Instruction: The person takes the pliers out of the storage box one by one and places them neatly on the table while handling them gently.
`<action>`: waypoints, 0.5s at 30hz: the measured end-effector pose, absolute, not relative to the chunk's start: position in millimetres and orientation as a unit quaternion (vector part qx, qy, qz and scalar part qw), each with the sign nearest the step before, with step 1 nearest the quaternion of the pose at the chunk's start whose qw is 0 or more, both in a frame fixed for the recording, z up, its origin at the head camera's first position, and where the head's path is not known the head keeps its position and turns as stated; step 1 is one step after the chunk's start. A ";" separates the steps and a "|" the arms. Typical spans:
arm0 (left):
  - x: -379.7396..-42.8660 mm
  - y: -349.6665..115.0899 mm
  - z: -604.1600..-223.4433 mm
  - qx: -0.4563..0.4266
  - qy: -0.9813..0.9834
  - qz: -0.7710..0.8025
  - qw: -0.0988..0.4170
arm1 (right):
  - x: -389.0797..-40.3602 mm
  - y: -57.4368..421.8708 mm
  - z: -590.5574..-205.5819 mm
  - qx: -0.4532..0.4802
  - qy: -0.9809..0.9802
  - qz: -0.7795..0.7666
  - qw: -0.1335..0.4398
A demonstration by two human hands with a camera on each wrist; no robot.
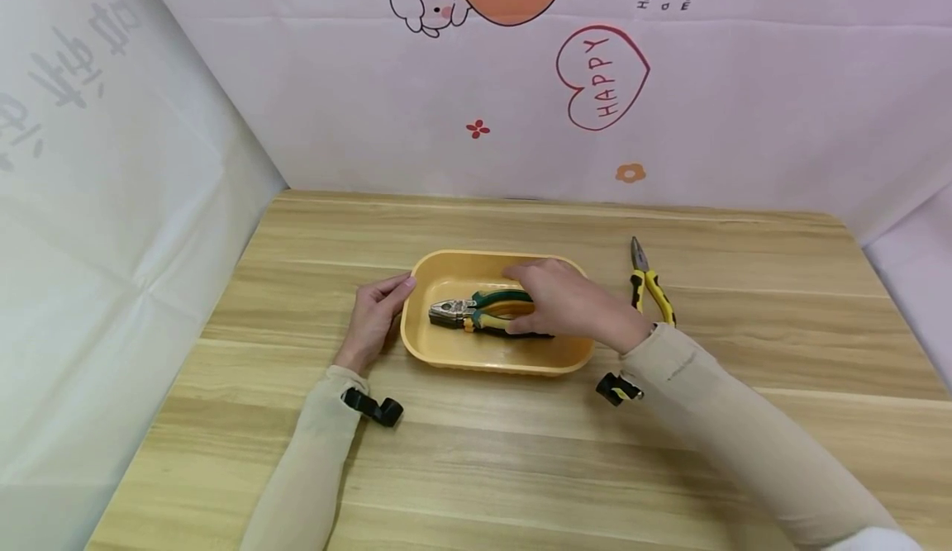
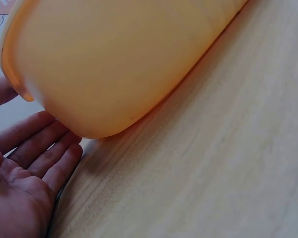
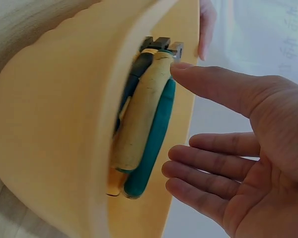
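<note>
A yellow plastic basin point(image 1: 498, 361) stands on the table. At its left end my left hand point(image 1: 374, 324) holds the rim, thumb over the edge and fingers point(image 2: 37, 141) against the outer wall. Inside lie combination pliers point(image 1: 491, 299) with a silver head, a green handle and a yellow one, their head to the left. Dark parts under them look like a second tool, mostly hidden. My right hand point(image 1: 568, 303) reaches over the basin's right end. In the right wrist view its fingers point(image 3: 208, 148) are spread and straight beside the yellow and green handles point(image 3: 144, 114), gripping nothing.
Right of the basin, long-nose pliers point(image 1: 640, 266) with yellow and black handles lie on the wooden table point(image 1: 476, 460), partly hidden by my right forearm. A white printed cloth point(image 1: 357, 105) hangs behind the table, and another pale cloth point(image 1: 111, 287) is at the left.
</note>
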State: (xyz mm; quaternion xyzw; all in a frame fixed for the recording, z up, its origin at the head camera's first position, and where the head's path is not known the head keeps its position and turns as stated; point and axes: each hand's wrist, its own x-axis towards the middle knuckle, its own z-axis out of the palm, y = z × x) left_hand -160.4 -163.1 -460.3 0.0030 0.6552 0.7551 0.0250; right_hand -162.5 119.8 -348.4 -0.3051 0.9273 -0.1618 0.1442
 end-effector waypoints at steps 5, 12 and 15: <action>-160.8 -163.9 -460.7 0.003 0.656 0.755 0.028 | -163.6 116.8 -353.1 -0.309 0.928 -0.151 0.145; -161.0 -163.9 -460.4 0.003 0.651 0.758 0.029 | -165.5 113.1 -358.4 -0.311 0.927 -0.151 0.149; -160.9 -163.6 -460.4 0.002 0.648 0.761 0.031 | -166.0 111.9 -360.7 -0.311 0.925 -0.151 0.156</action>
